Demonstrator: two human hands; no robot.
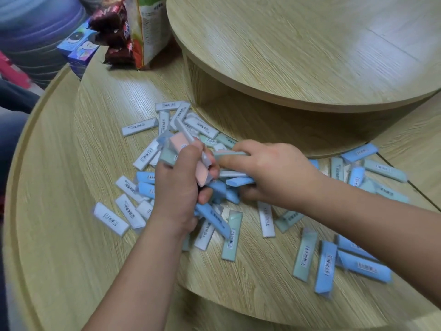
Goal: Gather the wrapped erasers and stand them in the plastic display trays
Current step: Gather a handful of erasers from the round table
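On tier (100,163) | left hand (177,187), right hand (274,173) grip erasers (177,145) | bare wood leftward

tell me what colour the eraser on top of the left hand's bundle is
The eraser is pink, head view.

My desk (71,235) is pale wood grain. The one pink eraser (179,140) stands out; left of it lie white erasers (111,218) with black barcodes, right of it sky-blue erasers (325,268) and mint-green erasers (305,254). Beyond it, a dark red snack bag (114,27) and a blue box (78,41)
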